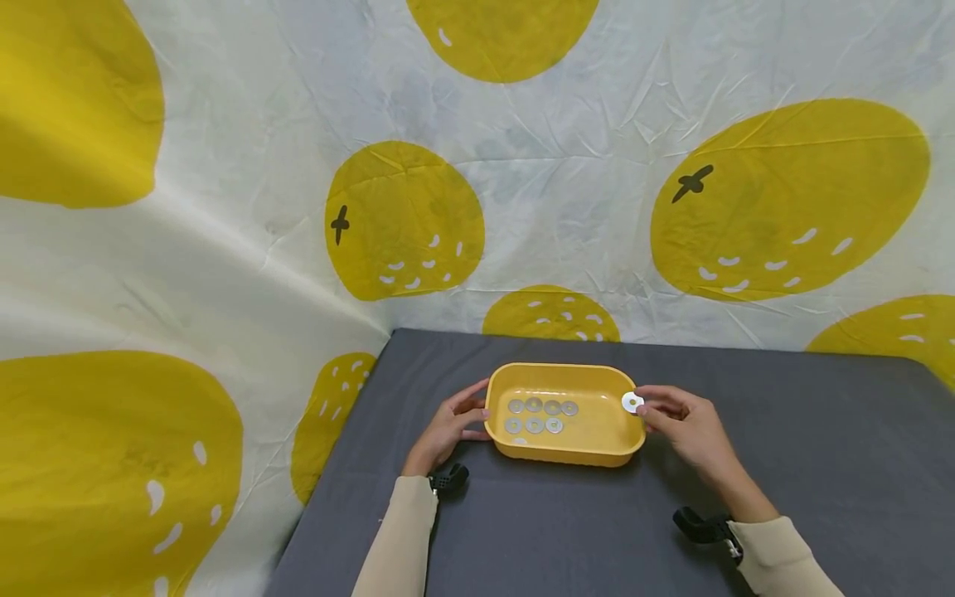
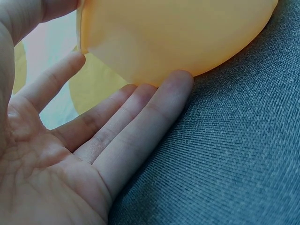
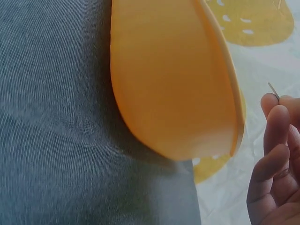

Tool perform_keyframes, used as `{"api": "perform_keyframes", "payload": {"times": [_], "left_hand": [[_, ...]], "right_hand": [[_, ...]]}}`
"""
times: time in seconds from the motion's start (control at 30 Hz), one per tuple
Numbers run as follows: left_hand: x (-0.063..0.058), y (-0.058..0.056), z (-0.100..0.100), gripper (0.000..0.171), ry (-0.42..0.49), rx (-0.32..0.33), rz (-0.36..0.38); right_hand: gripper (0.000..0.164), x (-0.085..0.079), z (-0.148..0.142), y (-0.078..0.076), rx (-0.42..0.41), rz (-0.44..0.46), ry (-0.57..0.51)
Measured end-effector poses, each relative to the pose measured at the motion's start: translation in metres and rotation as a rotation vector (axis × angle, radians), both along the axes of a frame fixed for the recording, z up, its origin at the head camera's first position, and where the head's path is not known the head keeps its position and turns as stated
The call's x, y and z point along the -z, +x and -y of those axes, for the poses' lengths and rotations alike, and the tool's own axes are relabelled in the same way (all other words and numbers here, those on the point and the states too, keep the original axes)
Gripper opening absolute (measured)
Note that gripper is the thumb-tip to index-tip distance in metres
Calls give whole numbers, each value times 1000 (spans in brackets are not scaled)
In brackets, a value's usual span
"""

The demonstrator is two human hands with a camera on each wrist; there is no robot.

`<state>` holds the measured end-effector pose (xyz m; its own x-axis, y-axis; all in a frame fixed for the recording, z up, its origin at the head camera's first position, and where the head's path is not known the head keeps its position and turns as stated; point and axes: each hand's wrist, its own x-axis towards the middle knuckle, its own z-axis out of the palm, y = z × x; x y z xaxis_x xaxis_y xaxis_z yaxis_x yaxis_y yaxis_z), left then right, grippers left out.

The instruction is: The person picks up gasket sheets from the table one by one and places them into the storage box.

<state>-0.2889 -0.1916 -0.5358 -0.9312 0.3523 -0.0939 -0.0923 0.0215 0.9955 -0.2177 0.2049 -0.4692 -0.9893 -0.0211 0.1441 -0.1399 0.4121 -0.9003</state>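
Note:
A yellow plastic tray with rounded corners sits on the dark grey cloth. Inside, toward its left side, several flat metal washers lie in two rows. My left hand holds the tray's left end, thumb at the rim and fingertips against the outer wall. Over the right end of the tray, my right hand pinches one shiny washer between thumb and fingers. That washer appears edge-on in the right wrist view, beyond the tray's wall.
Grey cloth covers the table around the tray. A white fabric backdrop with large yellow fruit prints hangs behind and along the left side. Each wrist carries a black strapped device.

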Motion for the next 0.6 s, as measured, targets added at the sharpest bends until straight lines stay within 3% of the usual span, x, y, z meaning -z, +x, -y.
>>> {"api": "perform_keyframes", "payload": {"times": [0.23, 0.6], "left_hand": [[0, 1, -2, 62, 0, -2, 8], [-1, 2, -1, 63, 3, -14, 6]], "right_hand": [[36, -5, 10, -1, -19, -17, -4], [32, -12, 34, -13, -86, 0, -22]]}}
